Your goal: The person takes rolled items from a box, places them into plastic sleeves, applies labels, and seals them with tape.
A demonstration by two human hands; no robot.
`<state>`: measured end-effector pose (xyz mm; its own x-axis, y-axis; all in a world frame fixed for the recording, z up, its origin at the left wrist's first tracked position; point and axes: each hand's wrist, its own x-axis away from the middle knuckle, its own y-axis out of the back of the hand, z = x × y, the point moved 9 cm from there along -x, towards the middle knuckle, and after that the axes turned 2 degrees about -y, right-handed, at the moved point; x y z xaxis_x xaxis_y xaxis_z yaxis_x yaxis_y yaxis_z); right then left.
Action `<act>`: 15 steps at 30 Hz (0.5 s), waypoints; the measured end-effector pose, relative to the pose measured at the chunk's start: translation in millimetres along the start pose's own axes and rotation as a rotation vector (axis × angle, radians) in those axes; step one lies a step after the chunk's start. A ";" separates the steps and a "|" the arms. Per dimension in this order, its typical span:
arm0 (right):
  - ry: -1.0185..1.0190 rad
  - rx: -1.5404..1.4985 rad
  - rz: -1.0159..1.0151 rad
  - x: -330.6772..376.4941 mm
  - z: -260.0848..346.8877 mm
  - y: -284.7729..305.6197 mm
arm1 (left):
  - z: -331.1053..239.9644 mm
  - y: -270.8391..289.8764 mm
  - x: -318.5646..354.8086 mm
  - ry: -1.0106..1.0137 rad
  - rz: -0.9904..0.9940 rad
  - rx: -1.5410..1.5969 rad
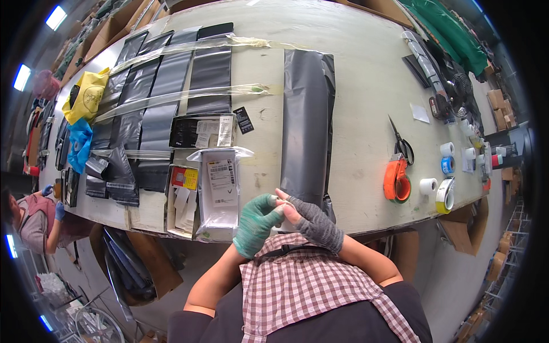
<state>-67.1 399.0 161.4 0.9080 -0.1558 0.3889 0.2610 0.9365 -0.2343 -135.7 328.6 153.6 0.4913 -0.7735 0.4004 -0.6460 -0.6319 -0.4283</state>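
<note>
Surface (366,103) holds a long black bag (307,120), laid flat near a clear bag with a white label (220,186). At its near edge the left hand (255,223), in a green glove, and right hand (311,220), in a grey one, meet, both pinching a small white piece (278,199), maybe a sticker, to peel it.

Gloved left hand (255,224) and right hand (311,220) pinch a small white label (282,200).
</note>
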 end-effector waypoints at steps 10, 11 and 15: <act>0.097 -0.330 -0.256 -19.5 11.8 151.2 | 61.8 126.2 80.0 0.070 -0.291 -0.105; 0.235 -0.241 -0.435 -15.8 18.5 194.2 | 65.8 140.6 106.7 0.080 -0.396 -0.044; 0.718 0.725 -0.870 -1.0 125.5 161.8 | 182.8 288.6 285.6 0.330 -0.928 -0.338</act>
<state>-66.8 590.1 234.9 0.5653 -0.7017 -0.4337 0.8090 0.3688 0.4578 -75.0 -83.6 -3.8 0.7270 0.0935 0.6802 -0.2511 -0.8859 0.3901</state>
